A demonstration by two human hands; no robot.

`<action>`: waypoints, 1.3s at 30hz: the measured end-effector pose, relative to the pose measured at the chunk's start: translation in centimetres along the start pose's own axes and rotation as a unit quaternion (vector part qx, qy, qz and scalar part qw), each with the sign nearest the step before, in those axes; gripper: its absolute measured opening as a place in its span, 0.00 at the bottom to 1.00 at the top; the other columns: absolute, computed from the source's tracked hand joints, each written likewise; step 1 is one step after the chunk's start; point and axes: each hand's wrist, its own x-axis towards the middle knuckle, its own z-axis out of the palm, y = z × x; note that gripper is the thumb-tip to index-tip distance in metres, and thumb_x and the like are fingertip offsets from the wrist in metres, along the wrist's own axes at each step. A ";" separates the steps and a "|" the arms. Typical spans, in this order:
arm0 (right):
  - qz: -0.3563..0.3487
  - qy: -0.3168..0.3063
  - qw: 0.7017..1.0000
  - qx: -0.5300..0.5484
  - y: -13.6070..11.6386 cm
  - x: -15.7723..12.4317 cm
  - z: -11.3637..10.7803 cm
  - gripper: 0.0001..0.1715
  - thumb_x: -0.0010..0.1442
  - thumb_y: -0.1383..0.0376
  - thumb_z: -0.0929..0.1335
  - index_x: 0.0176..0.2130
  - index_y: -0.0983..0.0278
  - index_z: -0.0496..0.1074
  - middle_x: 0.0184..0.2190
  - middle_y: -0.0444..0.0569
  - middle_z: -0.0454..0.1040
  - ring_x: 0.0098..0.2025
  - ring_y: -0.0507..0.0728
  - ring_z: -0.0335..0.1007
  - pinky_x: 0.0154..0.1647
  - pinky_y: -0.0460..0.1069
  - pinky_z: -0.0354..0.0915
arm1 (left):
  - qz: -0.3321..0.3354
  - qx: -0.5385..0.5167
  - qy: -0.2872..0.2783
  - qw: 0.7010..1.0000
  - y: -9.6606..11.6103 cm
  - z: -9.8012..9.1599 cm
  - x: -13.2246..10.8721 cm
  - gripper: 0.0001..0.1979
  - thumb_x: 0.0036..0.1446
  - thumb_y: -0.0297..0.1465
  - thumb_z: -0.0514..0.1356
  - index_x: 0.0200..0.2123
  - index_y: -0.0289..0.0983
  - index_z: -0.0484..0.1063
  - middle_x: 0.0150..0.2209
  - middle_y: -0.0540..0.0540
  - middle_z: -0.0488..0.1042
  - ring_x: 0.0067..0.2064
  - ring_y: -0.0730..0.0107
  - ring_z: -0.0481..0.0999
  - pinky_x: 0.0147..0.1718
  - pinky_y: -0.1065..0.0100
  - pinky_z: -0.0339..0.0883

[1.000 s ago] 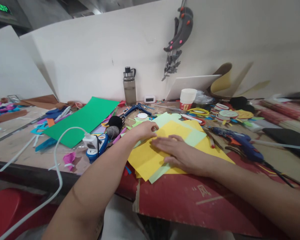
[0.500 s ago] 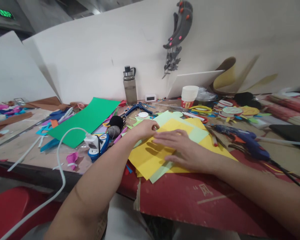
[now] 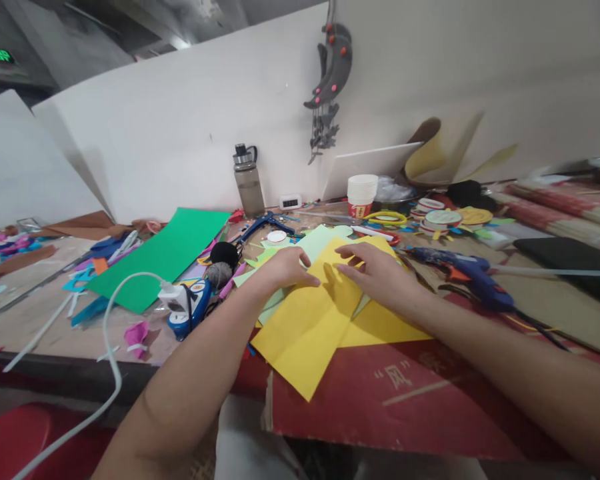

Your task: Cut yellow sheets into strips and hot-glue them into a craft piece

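A yellow sheet (image 3: pixel 305 333) lies at an angle on a stack of papers, with one corner over the red board (image 3: pixel 340 413). My left hand (image 3: pixel 287 268) rests at the sheet's left side, its thumb and bent fingers apart. Across from it is my right hand (image 3: pixel 375 270), fingers loosely curved and apart over the right part of the same sheet. Whether its fingertips touch the paper I cannot tell. Pale green paper (image 3: pixel 319 239) shows behind the hands, and another yellow sheet (image 3: pixel 385 327) lies under my right wrist.
A blue glue gun (image 3: pixel 473 273) lies at the right. Paper cups (image 3: pixel 362 195) and a water bottle (image 3: pixel 249 183) stand at the back. On the left are a green sheet (image 3: pixel 160 260), yarn balls (image 3: pixel 220 273) and a blue-white power socket (image 3: pixel 190 310) with a white cable (image 3: pixel 111 340).
The top yellow sheet has turned and slid toward me, covering the pale green corner at the front. My right hand has lifted and drawn back from the left hand. The view has shifted slightly.
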 end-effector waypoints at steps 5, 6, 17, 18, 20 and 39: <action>0.023 0.160 0.986 0.041 0.7 0.9 -0.7 0.25 0.55 0.57 0.66 0.50 0.63 0.65 0.49 0.58 0.66 0.50 0.65 0.63 0.42 0.58 0.67 | 0.034 -0.315 -0.024 0.948 -0.7 -0.3 0.2 0.15 0.45 0.40 0.64 0.30 0.36 0.67 0.27 0.51 0.71 0.27 0.74 0.71 0.26 0.72 0.63; 0.040 0.194 0.979 0.051 0.7 1.0 -0.9 0.28 0.53 0.56 0.67 0.52 0.63 0.63 0.51 0.59 0.65 0.52 0.66 0.61 0.43 0.59 0.66 | 0.025 -0.393 -0.019 0.919 -0.7 -0.3 0.2 0.16 0.45 0.40 0.64 0.31 0.37 0.65 0.27 0.51 0.71 0.26 0.74 0.71 0.27 0.71 0.65; 0.171 -0.047 0.851 0.495 -1.6 1.0 -0.7 0.22 0.47 0.58 0.73 0.41 0.66 0.74 0.44 0.56 0.77 0.40 0.61 0.75 0.39 0.55 0.70 | 0.078 -0.571 0.028 0.817 2.0 -0.2 -0.8 0.26 0.39 0.36 0.69 0.43 0.36 0.69 0.34 0.45 0.78 0.30 0.66 0.77 0.32 0.65 0.71; 0.167 -0.049 0.845 0.505 -1.6 0.9 -0.6 0.21 0.46 0.59 0.74 0.39 0.66 0.75 0.42 0.55 0.77 0.39 0.61 0.75 0.40 0.55 0.70 | 0.072 -0.566 0.016 0.821 2.3 -0.2 -1.0 0.25 0.38 0.36 0.69 0.41 0.35 0.71 0.35 0.44 0.78 0.30 0.65 0.78 0.33 0.65 0.71; 0.160 -0.046 0.842 0.514 -1.5 0.9 -0.5 0.20 0.44 0.60 0.74 0.38 0.67 0.76 0.39 0.54 0.79 0.37 0.61 0.76 0.39 0.55 0.70 | 0.051 -0.556 -0.003 0.830 2.7 -0.3 -1.3 0.23 0.36 0.35 0.70 0.38 0.32 0.74 0.34 0.42 0.79 0.31 0.64 0.78 0.33 0.65 0.71; 0.145 -0.008 0.813 0.564 -2.5 0.9 -1.7 0.21 0.47 0.57 0.73 0.41 0.63 0.74 0.39 0.52 0.79 0.38 0.63 0.76 0.37 0.56 0.71 | 0.062 -0.531 -0.041 0.844 3.3 -0.1 -2.1 0.25 0.37 0.35 0.70 0.42 0.34 0.76 0.42 0.39 0.77 0.38 0.57 0.78 0.39 0.62 0.72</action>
